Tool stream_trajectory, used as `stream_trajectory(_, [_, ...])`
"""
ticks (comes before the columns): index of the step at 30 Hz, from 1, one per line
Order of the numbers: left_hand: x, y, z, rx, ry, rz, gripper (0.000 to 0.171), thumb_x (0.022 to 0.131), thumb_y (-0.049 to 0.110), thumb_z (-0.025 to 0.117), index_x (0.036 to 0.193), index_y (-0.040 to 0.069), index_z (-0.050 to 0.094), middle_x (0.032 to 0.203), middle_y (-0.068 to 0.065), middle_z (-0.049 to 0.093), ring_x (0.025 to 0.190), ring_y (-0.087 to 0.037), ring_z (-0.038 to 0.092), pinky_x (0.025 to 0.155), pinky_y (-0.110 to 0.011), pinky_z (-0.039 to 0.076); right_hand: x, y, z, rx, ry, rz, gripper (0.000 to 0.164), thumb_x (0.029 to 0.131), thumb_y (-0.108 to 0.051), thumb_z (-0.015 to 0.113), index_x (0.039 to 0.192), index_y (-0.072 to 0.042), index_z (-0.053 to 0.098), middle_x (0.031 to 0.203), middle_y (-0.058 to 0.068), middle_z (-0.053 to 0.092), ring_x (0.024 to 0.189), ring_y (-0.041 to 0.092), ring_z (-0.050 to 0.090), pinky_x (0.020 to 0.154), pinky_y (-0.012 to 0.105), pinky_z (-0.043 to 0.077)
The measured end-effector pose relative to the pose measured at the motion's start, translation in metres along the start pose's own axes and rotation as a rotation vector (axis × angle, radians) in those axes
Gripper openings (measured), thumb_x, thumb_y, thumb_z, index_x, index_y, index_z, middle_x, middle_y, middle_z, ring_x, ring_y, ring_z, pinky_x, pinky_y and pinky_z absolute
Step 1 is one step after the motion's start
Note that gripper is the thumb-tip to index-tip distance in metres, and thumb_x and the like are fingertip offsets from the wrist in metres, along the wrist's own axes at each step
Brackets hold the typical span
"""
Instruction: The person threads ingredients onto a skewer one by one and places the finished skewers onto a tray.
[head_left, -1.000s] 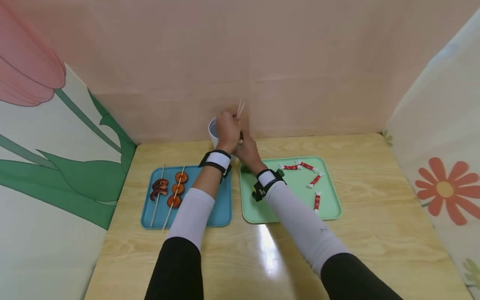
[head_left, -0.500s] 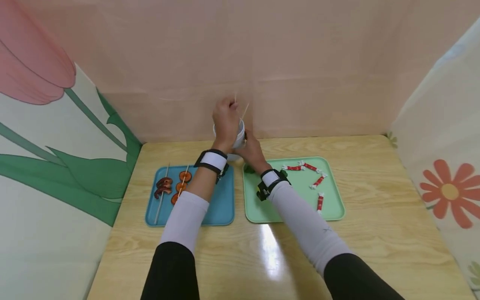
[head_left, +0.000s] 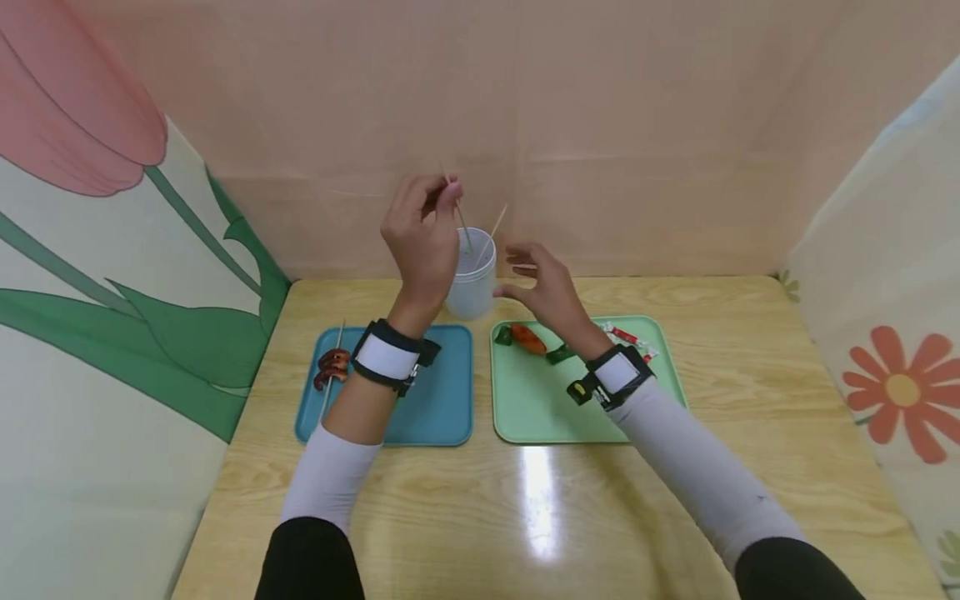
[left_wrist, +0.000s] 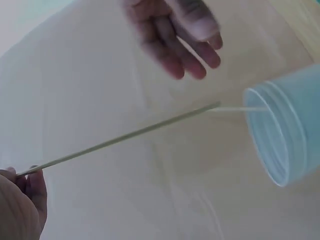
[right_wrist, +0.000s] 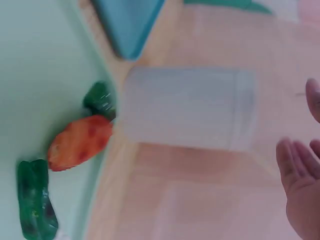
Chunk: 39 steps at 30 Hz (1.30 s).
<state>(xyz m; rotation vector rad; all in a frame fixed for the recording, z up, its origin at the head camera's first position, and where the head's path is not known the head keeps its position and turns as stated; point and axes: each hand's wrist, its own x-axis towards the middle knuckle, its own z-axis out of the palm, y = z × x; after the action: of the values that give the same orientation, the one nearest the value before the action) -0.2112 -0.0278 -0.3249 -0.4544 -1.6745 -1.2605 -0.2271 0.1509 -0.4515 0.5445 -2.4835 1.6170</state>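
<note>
My left hand (head_left: 422, 237) is raised above and left of a translucent plastic cup (head_left: 471, 293), pinching a thin wooden skewer (left_wrist: 120, 139) near one end. In the left wrist view the skewer's far tip shows just outside the cup's mouth. Another skewer (head_left: 497, 227) leans in the cup and sticks out over its rim. To the right of the cup, my right hand (head_left: 546, 285) has its fingers spread and holds nothing. Below it on a green tray (head_left: 540, 421) lie an orange-red food piece (right_wrist: 82, 141) and dark green pepper-like pieces (right_wrist: 37, 200).
On the left, a blue tray (head_left: 435, 417) carries a skewer of brown curled pieces (head_left: 333, 367), partly behind my left forearm. Red-and-white wrapped sticks (head_left: 625, 336) lie at the green tray's back right, partly covered by my right arm. Behind the cup stands a pinkish wall (head_left: 637, 167).
My right hand has let go of the cup and moved right. My left hand has moved left and up with one skewer, leaving another in the cup. The orange-red piece has come into sight.
</note>
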Motion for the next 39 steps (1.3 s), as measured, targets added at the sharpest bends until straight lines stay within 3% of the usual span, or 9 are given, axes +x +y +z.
stream_trajectory(5, [-0.01,0.02,-0.009,-0.087,-0.016,0.008,0.014,0.093,0.005,0.074,0.091,-0.009,0.072,0.089,-0.02,0.071,0.078,-0.027,0.072,0.077,-0.027,0.064,-0.019,-0.023,-0.009,0.008,-0.048,-0.094,0.06,0.083,-0.016,0.084,0.137,-0.01,0.06,0.131,0.012,0.066,0.12,0.025,0.065,0.103,0.047,0.057])
stream_trajectory(9, [-0.025,0.031,-0.015,-0.158,-0.061,-0.039,0.01,0.091,-0.001,0.074,0.092,-0.011,0.072,0.091,-0.023,0.07,0.079,-0.03,0.071,0.077,-0.029,0.064,-0.035,-0.025,-0.019,-0.074,-0.107,-0.103,0.056,0.084,-0.013,0.083,0.135,-0.01,0.061,0.13,0.011,0.067,0.119,0.027,0.066,0.101,0.046,0.058])
stream_trajectory(12, [-0.039,0.035,-0.022,-0.165,-0.098,-0.085,0.011,0.091,-0.001,0.074,0.094,-0.012,0.072,0.093,-0.024,0.069,0.082,-0.031,0.07,0.078,-0.029,0.064,-0.047,-0.014,-0.028,-0.153,-0.162,-0.068,0.046,0.088,-0.009,0.08,0.131,-0.009,0.063,0.127,0.01,0.068,0.116,0.029,0.068,0.1,0.047,0.058])
stream_trajectory(16, [-0.061,0.037,-0.031,-0.131,-0.156,-0.167,0.013,0.094,0.004,0.073,0.096,-0.009,0.073,0.095,-0.02,0.07,0.085,-0.028,0.07,0.08,-0.028,0.063,-0.052,0.017,-0.031,-0.228,-0.25,-0.043,0.033,0.092,-0.004,0.075,0.125,-0.005,0.067,0.121,0.013,0.071,0.111,0.034,0.069,0.097,0.05,0.059])
stream_trajectory(23, [-0.112,0.03,-0.031,-0.115,-0.246,-0.336,0.013,0.095,0.01,0.073,0.098,-0.003,0.076,0.095,-0.015,0.072,0.08,-0.023,0.072,0.074,-0.024,0.062,-0.038,0.065,-0.003,-0.408,-0.366,-0.154,0.033,0.086,-0.001,0.08,0.117,0.003,0.07,0.114,0.021,0.069,0.108,0.036,0.066,0.096,0.051,0.056])
stream_trajectory(29, [-0.15,0.028,-0.033,-0.111,-0.288,-0.397,0.011,0.095,0.006,0.072,0.099,-0.003,0.075,0.088,-0.016,0.071,0.072,-0.026,0.073,0.067,-0.025,0.062,-0.027,0.086,0.025,-0.597,-0.367,-0.207,0.029,0.085,-0.001,0.081,0.112,0.001,0.072,0.107,0.016,0.066,0.1,0.031,0.061,0.089,0.043,0.056])
stream_trajectory(35, [-0.174,0.029,-0.039,-0.061,-0.339,-0.486,0.01,0.095,0.001,0.07,0.103,-0.004,0.074,0.086,-0.018,0.071,0.068,-0.03,0.073,0.059,-0.021,0.06,-0.021,0.092,0.039,-0.689,-0.389,-0.201,0.022,0.088,-0.005,0.079,0.108,0.0,0.072,0.102,0.014,0.067,0.096,0.03,0.057,0.084,0.042,0.055])
stream_trajectory(39, [-0.182,0.027,-0.043,-0.055,-0.354,-0.521,0.011,0.096,0.0,0.068,0.104,-0.006,0.073,0.087,-0.022,0.072,0.067,-0.034,0.073,0.058,-0.022,0.06,-0.019,0.088,0.04,-0.67,-0.361,-0.178,0.024,0.089,-0.009,0.079,0.11,0.0,0.073,0.105,0.014,0.066,0.099,0.03,0.061,0.086,0.043,0.057])
